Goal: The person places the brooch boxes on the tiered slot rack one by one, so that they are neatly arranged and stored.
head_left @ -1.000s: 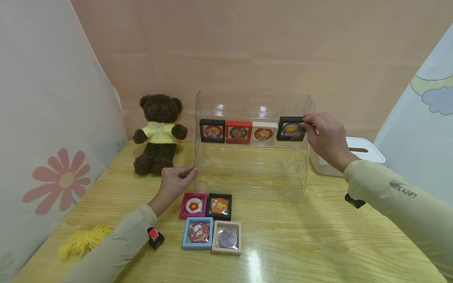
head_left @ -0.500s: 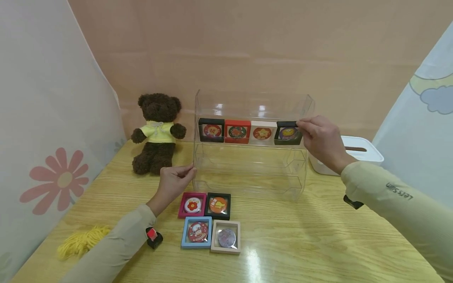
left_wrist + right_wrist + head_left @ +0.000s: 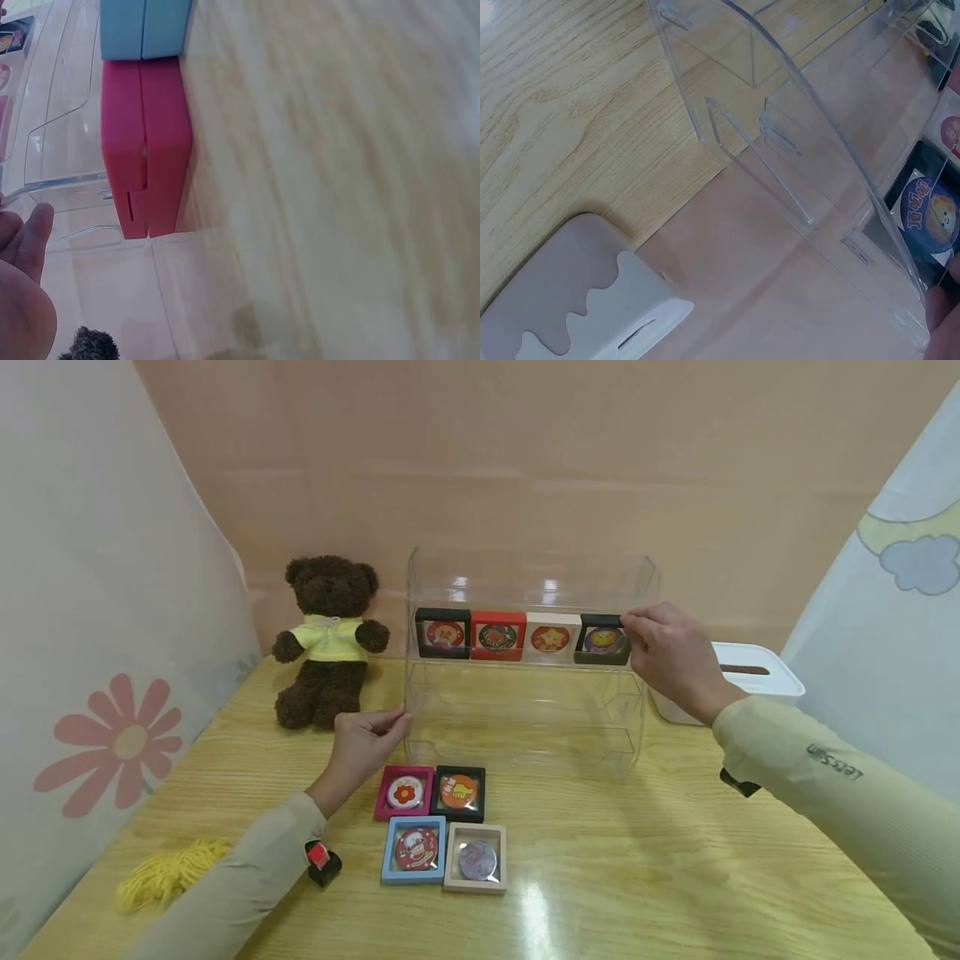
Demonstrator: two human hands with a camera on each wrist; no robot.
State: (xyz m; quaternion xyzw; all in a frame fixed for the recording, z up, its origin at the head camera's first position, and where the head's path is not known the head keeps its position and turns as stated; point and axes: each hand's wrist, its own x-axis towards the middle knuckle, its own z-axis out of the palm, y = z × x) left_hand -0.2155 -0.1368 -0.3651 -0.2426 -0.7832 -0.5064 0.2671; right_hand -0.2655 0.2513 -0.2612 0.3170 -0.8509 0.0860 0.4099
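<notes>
A clear acrylic tiered rack (image 3: 525,667) stands on the table. Along one of its upper tiers sit a black-framed badge (image 3: 443,633), a red one (image 3: 498,637), a cream one (image 3: 553,638) and a black-framed purple badge (image 3: 602,641). My right hand (image 3: 675,652) pinches the top right corner of that purple badge's frame, which stands beside the cream one. Thumb and fingers of my left hand (image 3: 362,745) pinch the rack's left side edge. Just in front of the rack lie pink (image 3: 404,793), black (image 3: 458,794), blue (image 3: 414,851) and beige (image 3: 476,858) framed badges.
A brown teddy bear (image 3: 330,639) in a yellow top sits left of the rack. Behind my right hand is a white-topped tissue box (image 3: 757,668), also visible in the right wrist view. Yellow yarn (image 3: 168,877) lies at the table's left, near my left sleeve.
My right hand has lowered the purple badge's black frame and shifted it left, so it now lines up beside the cream frame. The left hand keeps its hold on the rack.
</notes>
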